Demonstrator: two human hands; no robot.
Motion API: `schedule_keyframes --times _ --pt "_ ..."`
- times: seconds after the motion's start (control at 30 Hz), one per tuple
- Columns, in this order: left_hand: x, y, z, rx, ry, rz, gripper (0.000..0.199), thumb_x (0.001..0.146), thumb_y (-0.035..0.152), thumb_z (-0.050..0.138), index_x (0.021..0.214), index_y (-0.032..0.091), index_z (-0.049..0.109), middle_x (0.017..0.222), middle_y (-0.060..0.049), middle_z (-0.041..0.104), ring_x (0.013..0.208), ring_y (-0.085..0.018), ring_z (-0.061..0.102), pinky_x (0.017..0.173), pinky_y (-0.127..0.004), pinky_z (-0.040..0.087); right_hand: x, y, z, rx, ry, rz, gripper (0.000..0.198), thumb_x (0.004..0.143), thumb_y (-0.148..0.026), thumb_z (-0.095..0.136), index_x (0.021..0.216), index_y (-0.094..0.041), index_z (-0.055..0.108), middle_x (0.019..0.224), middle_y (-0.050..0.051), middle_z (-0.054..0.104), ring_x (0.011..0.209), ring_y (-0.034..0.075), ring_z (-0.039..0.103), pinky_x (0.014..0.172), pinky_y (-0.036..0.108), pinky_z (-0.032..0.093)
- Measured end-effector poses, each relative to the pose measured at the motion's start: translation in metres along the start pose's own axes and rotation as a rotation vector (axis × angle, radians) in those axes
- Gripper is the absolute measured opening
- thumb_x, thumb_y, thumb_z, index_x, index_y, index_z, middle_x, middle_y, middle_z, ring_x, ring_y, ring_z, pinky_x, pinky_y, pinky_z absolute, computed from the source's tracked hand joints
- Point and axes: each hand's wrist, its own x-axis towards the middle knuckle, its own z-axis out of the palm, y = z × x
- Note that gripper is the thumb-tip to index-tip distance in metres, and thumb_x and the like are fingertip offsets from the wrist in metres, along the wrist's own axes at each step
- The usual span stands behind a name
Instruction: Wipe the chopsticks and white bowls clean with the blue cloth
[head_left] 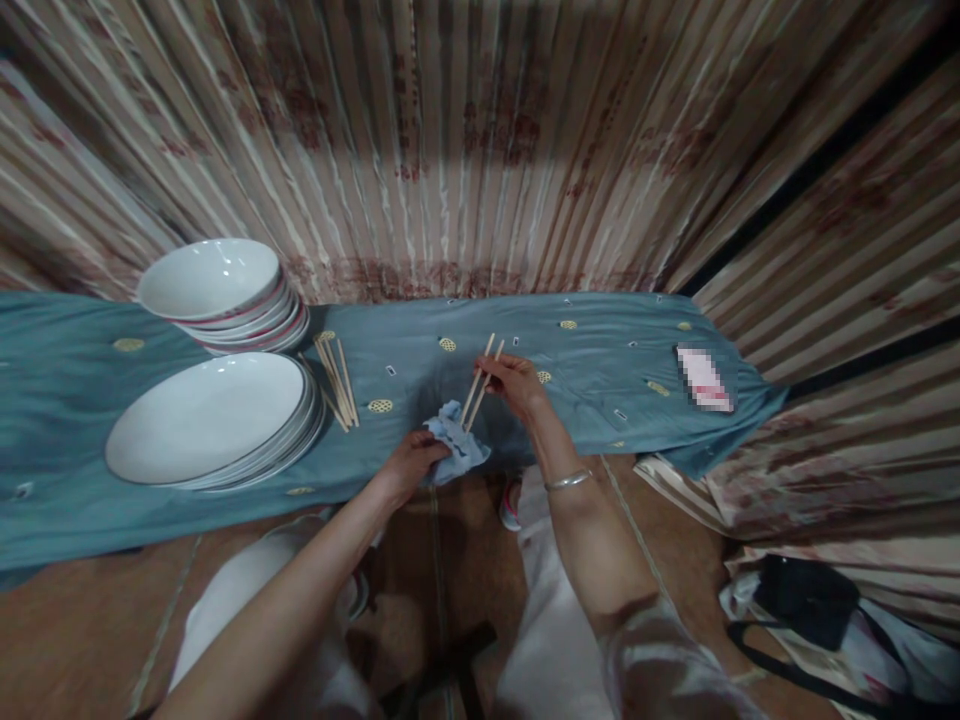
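Between the thumb and fingers of my right hand [514, 382] is a pair of light wooden chopsticks [481, 384], tilted with their lower ends down at a cloth. That crumpled pale blue cloth [461, 450] is gripped at its left side by my left hand [414, 462], near the table's front edge. The chopsticks' lower ends touch or lie just above the cloth; I cannot tell which. Left of my hands, several more chopsticks [337, 385] lie loosely side by side on the blue tablecloth [405, 340].
White plates [210, 420] are stacked at the left front, with a stack of white bowls [214, 280] behind them. A blurred pink-and-white item [703, 380] lies at the right end. Pleated curtains [480, 150] hang behind the table. A black bag [810, 605] rests at the lower right.
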Motion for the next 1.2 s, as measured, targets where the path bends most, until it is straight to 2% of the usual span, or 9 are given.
schedule_keyframes --times 0.27,0.53,0.63,0.83,1.03,1.1,1.2 --pt "0.007 0.007 -0.003 -0.057 0.015 0.065 0.012 0.05 0.016 0.076 0.059 0.015 0.068 0.064 -0.004 0.069 0.059 -0.015 0.061 0.062 -0.026 0.047 -0.01 0.004 0.013 -0.004 -0.246 0.128 0.027 0.058 -0.038 0.08 0.073 -0.017 0.072 0.071 0.001 0.07 0.06 0.009 0.061 0.053 0.019 0.05" --pt "0.01 0.011 -0.005 -0.057 0.027 0.104 0.022 0.049 0.021 0.077 0.068 0.014 0.07 0.071 -0.004 0.07 0.071 -0.018 0.063 0.073 -0.029 0.046 -0.018 0.007 0.022 0.011 -0.426 0.164 0.036 0.051 -0.041 0.084 0.075 -0.016 0.074 0.068 0.001 0.07 0.061 0.01 0.062 0.055 0.02 0.051" --pt "0.01 0.011 -0.005 -0.054 0.018 0.116 0.021 0.05 0.023 0.077 0.067 0.014 0.069 0.068 -0.004 0.069 0.071 -0.018 0.062 0.074 -0.03 0.046 -0.017 0.009 0.024 0.024 -0.392 0.152 0.036 0.05 -0.042 0.084 0.074 -0.017 0.074 0.068 0.0 0.07 0.061 0.011 0.062 0.055 0.02 0.05" --pt "0.01 0.007 -0.006 -0.011 0.032 0.092 0.019 0.048 0.022 0.078 0.061 0.013 0.068 0.06 -0.001 0.066 0.056 -0.012 0.057 0.063 -0.025 0.045 -0.012 0.013 0.023 -0.001 -0.228 0.078 0.033 0.052 -0.043 0.081 0.069 -0.017 0.072 0.063 -0.001 0.069 0.054 0.01 0.059 0.05 0.02 0.045" --pt "0.004 0.001 -0.006 0.031 0.013 0.033 0.021 0.046 0.025 0.078 0.059 0.013 0.068 0.055 -0.001 0.064 0.052 -0.012 0.055 0.058 -0.023 0.043 -0.006 0.012 0.016 0.03 -0.057 0.01 0.028 0.051 -0.04 0.08 0.062 -0.017 0.069 0.059 -0.001 0.066 0.049 0.007 0.053 0.046 0.02 0.039" --pt "0.002 0.0 -0.006 0.041 0.024 0.01 0.02 0.046 0.024 0.078 0.057 0.013 0.067 0.052 0.0 0.062 0.048 -0.01 0.053 0.053 -0.022 0.041 -0.005 0.011 0.014 0.041 -0.02 -0.013 0.027 0.051 -0.039 0.079 0.06 -0.017 0.069 0.059 -0.001 0.066 0.049 0.007 0.052 0.046 0.02 0.039" --pt "-0.001 0.0 -0.006 0.043 0.024 -0.016 0.018 0.046 0.023 0.077 0.056 0.014 0.066 0.052 0.0 0.062 0.048 -0.01 0.053 0.053 -0.022 0.041 -0.004 0.009 0.01 0.053 0.015 -0.033 0.025 0.052 -0.039 0.078 0.059 -0.017 0.068 0.058 -0.002 0.065 0.049 0.007 0.051 0.046 0.02 0.038"
